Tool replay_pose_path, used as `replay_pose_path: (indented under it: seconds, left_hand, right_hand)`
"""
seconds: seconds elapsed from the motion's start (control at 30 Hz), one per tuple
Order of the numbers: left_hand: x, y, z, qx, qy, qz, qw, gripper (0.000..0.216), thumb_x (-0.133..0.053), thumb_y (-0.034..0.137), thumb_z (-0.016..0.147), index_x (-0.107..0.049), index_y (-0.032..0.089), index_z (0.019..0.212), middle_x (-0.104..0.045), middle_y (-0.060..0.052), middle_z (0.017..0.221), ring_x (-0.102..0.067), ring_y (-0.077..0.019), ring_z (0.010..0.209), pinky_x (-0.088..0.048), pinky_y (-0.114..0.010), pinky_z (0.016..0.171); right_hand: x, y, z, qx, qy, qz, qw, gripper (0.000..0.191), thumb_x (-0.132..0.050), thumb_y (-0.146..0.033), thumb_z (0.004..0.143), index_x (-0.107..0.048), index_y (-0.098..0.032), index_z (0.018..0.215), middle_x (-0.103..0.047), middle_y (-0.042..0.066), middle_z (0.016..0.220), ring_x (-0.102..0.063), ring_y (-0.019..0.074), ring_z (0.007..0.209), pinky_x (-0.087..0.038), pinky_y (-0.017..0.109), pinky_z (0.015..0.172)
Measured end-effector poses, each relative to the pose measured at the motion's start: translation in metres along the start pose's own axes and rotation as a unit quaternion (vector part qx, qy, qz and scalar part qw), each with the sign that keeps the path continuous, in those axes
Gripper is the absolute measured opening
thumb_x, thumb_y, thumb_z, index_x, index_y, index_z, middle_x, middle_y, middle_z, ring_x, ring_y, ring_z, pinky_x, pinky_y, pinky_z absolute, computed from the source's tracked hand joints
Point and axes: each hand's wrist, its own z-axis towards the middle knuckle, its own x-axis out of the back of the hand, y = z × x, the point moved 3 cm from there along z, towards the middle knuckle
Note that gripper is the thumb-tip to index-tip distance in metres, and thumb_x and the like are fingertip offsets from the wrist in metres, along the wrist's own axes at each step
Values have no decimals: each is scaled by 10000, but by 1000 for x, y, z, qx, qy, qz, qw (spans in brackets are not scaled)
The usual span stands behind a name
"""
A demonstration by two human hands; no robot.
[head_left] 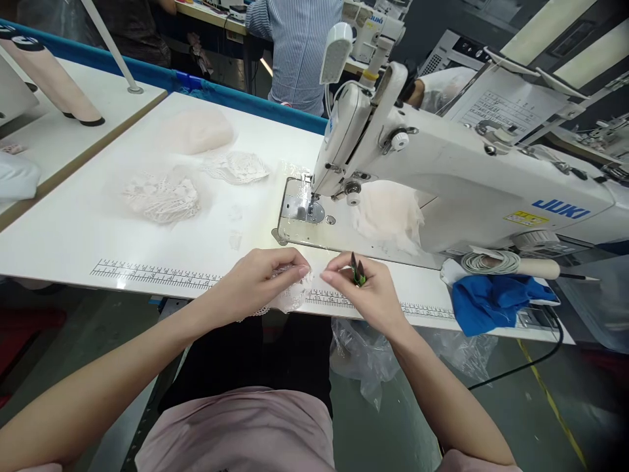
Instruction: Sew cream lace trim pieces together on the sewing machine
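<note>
My left hand [265, 282] pinches a piece of pale lace [293, 296] over the table's front edge, by the printed ruler. Just to its right, my right hand [366, 288] is closed round small thread snips [358, 270], their dark blades pointing up and away from the lace. Thumb and forefinger of that hand come together close to the lace; whether they hold a thread I cannot make out. Behind both hands stands the white sewing machine [457, 177], with its needle plate [301, 204] showing under the presser foot.
White lace pieces [164, 195] and sheer pale fabric [201, 131] lie on the left of the table. More fabric [390, 213] sits under the machine arm. A blue cloth [484, 301] and coiled cord [491, 262] are at right. A person in a striped shirt [302, 52] is beyond.
</note>
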Motion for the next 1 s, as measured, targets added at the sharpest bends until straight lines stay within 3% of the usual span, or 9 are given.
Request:
replay_pose_path:
  seconds: [0.13,0.33,0.4,0.5,0.6,0.77,0.9,1.0]
  left_hand:
    - [0,1,0,5,4,-39,999,306,-520,443,941,-654,182,853,-559,28,725,-449,-97,620,-339,-210,555]
    - [-1,-3,-5,-68,60,-12,996,141,-635,339,891,-625,200,913,-650,22,843,-579,-104,739,-426,-195,646]
    - [0,-4,-9,-122,85,24,989,49,-593,217,900,-618,206,941,-671,20,884,-615,-101,796,-446,-188,700]
    - [1,-5,-14,-202,94,92,971,159,-547,92,876,-623,208,952,-703,19,903,-649,-96,811,-462,-184,726]
    - [2,-6,-17,-251,96,139,953,174,-534,69,879,-621,205,944,-721,16,878,-667,-96,779,-471,-183,696]
    - [1,-4,-20,-327,143,178,917,131,-575,81,884,-587,202,932,-715,29,809,-653,-82,677,-439,-167,594]
    - [0,-6,-21,-335,144,191,911,133,-571,73,882,-579,197,928,-712,31,800,-625,-77,636,-432,-171,588]
    - [0,-5,-21,-338,148,194,909,124,-571,75,884,-578,196,910,-700,36,779,-609,-73,628,-424,-170,588]
  right_hand:
    - [-10,4,0,-23,-7,22,999,227,-780,-364,755,-650,-204,849,-240,-122,462,-213,59,439,-177,238,442]
    - [-17,6,1,12,14,29,999,143,-745,-286,787,-636,-196,758,-280,-109,478,-238,61,460,-189,238,449]
    - [-16,3,-1,29,11,8,999,121,-735,-279,796,-651,-198,763,-325,-99,495,-261,63,469,-218,240,460]
    - [-12,-2,-3,61,11,-12,998,75,-700,-265,826,-666,-201,809,-530,-55,617,-315,62,492,-272,240,473]
    - [-10,-7,-5,112,27,-16,993,36,-675,-240,855,-675,-207,869,-642,-20,771,-355,57,504,-328,234,483]
    - [-15,-14,-6,250,31,-46,967,82,-639,-148,881,-691,-208,899,-663,12,789,-530,89,621,-421,217,517]
    - [-19,-14,-8,330,26,-122,936,170,-579,-87,890,-665,-207,974,-668,42,848,-620,122,747,-484,226,573]
    - [-19,-14,-11,376,44,-197,904,183,-576,-75,886,-648,-195,1004,-680,43,854,-637,116,736,-487,224,591]
